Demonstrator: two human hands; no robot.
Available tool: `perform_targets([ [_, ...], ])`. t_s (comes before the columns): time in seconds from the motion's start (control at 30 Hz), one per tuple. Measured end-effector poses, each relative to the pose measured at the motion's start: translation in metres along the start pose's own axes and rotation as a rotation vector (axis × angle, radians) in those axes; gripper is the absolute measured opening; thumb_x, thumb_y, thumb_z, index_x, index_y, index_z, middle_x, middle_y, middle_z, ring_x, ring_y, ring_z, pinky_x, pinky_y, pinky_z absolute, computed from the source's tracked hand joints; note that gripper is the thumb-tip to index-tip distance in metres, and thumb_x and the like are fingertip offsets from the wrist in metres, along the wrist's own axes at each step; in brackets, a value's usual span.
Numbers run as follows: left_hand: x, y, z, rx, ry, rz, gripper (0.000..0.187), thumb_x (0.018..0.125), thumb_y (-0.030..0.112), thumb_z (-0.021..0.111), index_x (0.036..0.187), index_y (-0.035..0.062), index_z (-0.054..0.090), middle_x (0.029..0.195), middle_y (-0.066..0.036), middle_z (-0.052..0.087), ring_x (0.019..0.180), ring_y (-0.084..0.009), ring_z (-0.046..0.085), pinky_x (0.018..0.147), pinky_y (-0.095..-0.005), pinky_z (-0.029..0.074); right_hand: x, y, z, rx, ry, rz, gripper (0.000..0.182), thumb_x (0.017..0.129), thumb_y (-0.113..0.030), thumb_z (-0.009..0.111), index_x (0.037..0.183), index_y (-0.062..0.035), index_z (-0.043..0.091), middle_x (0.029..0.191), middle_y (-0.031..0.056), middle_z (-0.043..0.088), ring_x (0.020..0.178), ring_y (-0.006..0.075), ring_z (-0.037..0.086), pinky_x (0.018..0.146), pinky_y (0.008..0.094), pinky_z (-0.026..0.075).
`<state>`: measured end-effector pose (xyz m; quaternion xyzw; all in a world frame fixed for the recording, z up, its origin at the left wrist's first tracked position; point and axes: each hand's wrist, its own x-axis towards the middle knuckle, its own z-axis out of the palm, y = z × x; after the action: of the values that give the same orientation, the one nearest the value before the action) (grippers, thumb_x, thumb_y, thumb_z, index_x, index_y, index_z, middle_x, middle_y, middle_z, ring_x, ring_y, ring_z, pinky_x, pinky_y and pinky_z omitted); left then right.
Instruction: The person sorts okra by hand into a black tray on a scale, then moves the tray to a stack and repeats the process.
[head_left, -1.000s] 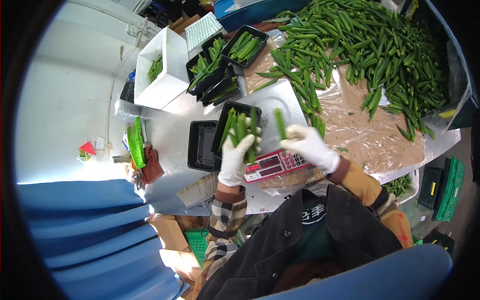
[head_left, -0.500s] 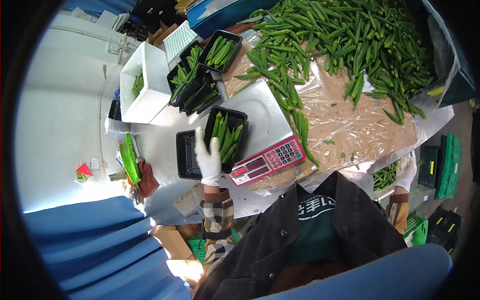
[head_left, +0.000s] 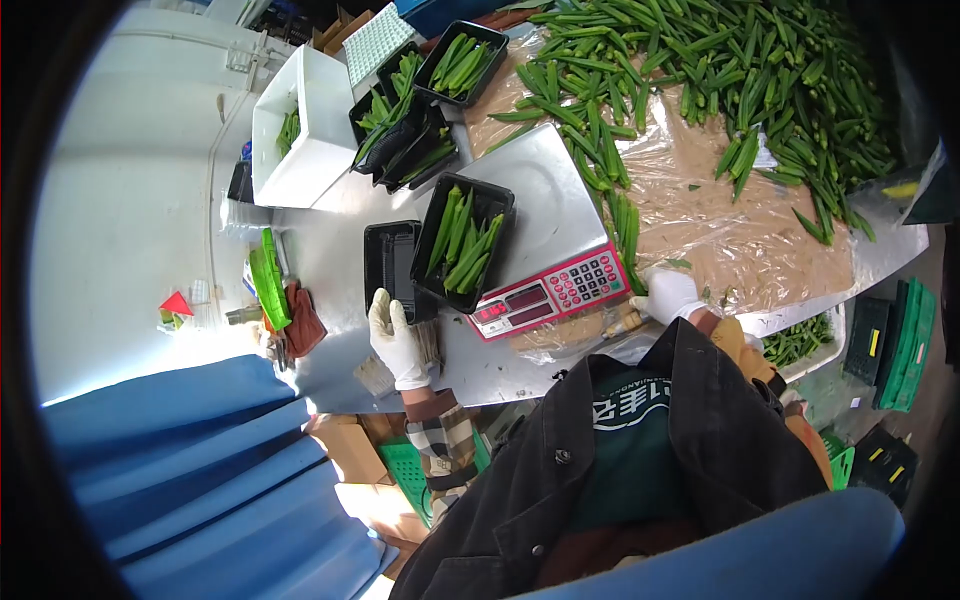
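My left hand, in a white glove, has its fingers apart beside the front edge of an empty black tray. Against that tray, tilted and partly over the scale's steel plate, rests a black tray of okra. The scale's red keypad panel faces me, its display lit. My right hand, also gloved, is by the panel's right corner, at the lower end of a strip of okra. Its fingers are pressed together; what is between them is hidden.
A large okra heap covers the far right of the table. Filled black trays and a white foam box stand at the back left. A green tool lies left; a white crate of okra is at right.
My left hand has drawn back from the okra tray toward me. From the crate at the right, my right hand has come to the scale's corner. The whole view has shifted slightly.
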<state>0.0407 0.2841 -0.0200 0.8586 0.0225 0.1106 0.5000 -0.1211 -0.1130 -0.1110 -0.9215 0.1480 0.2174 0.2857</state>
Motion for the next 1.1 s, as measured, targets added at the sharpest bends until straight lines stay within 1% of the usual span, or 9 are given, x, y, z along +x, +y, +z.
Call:
perform_targets([
  [0.13,-0.009,-0.008,0.005,-0.077,0.001,-0.083,0.037,0.097,0.007,0.059,0.132,-0.0028,0.055,0.126,-0.013,0.062,0.116,-0.0181,0.059,0.101,-0.0310,0.045,0.010,0.011,0.017,-0.010,0.128,-0.088,0.035,0.076,-0.028,0.076,0.100,-0.0044,0.068,0.089,0.0193,0.069,0.088,0.0370,0.067,0.078,0.0460,0.052],
  [0.2,-0.013,-0.009,0.014,-0.114,-0.002,-0.189,0.039,0.097,0.007,0.059,0.134,-0.0017,0.053,0.124,-0.012,0.063,0.111,-0.0159,0.060,0.096,-0.0291,0.048,0.007,0.014,0.009,0.040,0.080,0.008,0.034,0.075,-0.028,0.076,0.098,-0.0047,0.068,0.088,0.0187,0.069,0.088,0.0375,0.067,0.078,0.0455,0.053],
  [0.23,-0.015,-0.010,0.019,-0.180,-0.021,-0.280,0.040,0.095,0.007,0.061,0.135,0.0028,0.053,0.112,-0.007,0.065,0.093,-0.0073,0.061,0.074,-0.0222,0.050,0.003,0.015,0.000,0.064,0.059,0.059,0.033,0.075,-0.029,0.076,0.097,-0.0048,0.068,0.087,0.0184,0.069,0.087,0.0377,0.067,0.077,0.0452,0.053],
  [0.33,-0.017,-0.008,0.041,-0.287,-0.236,-0.357,0.038,0.095,0.005,0.061,0.132,0.0021,0.053,0.107,-0.004,0.066,0.082,-0.0058,0.061,0.065,-0.0180,0.048,-0.012,0.028,-0.024,0.211,0.118,0.072,0.031,0.075,-0.029,0.075,0.096,-0.0074,0.069,0.085,0.0157,0.069,0.085,0.0362,0.067,0.075,0.0441,0.052],
  [0.47,-0.014,-0.009,0.061,-0.308,-0.289,-0.265,0.046,0.092,-0.007,0.056,0.138,-0.0041,0.047,0.112,-0.009,0.065,0.087,-0.0094,0.063,0.070,-0.0212,0.052,-0.033,0.019,-0.080,0.192,0.216,0.074,0.027,0.078,-0.026,0.073,0.100,-0.0093,0.070,0.084,0.0125,0.067,0.081,0.0334,0.066,0.073,0.0418,0.052],
  [0.63,-0.016,0.009,0.087,-0.261,-0.368,-0.218,0.050,0.092,-0.007,0.057,0.140,-0.0067,0.044,0.116,-0.011,0.065,0.093,-0.0114,0.064,0.081,-0.0230,0.052,-0.009,-0.050,-0.117,0.088,0.552,-0.400,0.021,0.081,-0.017,0.070,0.102,-0.0109,0.070,0.090,0.0112,0.063,0.085,0.0323,0.062,0.075,0.0421,0.049],
  [0.73,-0.020,0.015,0.094,-0.235,-0.400,-0.162,0.050,0.092,-0.004,0.060,0.140,-0.0082,0.044,0.115,-0.011,0.066,0.096,-0.0111,0.063,0.084,-0.0248,0.052,0.013,-0.100,-0.122,0.127,0.627,-0.637,0.039,0.081,-0.017,0.070,0.119,-0.0132,0.063,0.095,0.0095,0.061,0.096,0.0308,0.060,0.083,0.0431,0.046],
  [0.9,-0.024,0.018,0.061,-0.222,-0.234,-0.246,0.044,0.097,0.009,0.060,0.138,-0.0004,0.050,0.109,-0.007,0.064,0.082,-0.0095,0.061,0.068,-0.0219,0.052,0.014,-0.092,-0.098,0.222,0.603,-0.577,0.038,0.082,-0.016,0.069,0.119,-0.0120,0.063,0.093,0.0107,0.062,0.089,0.0307,0.061,0.080,0.0422,0.048],
  [1.1,-0.014,0.010,0.012,-0.188,-0.022,-0.316,0.038,0.099,0.014,0.058,0.134,0.0019,0.054,0.115,-0.005,0.064,0.084,-0.0075,0.060,0.072,-0.0213,0.051,-0.030,0.002,-0.045,0.502,0.520,-0.242,0.025,0.088,-0.011,0.067,0.113,-0.0064,0.068,0.102,0.0138,0.069,0.094,0.0287,0.067,0.083,0.0346,0.053],
])
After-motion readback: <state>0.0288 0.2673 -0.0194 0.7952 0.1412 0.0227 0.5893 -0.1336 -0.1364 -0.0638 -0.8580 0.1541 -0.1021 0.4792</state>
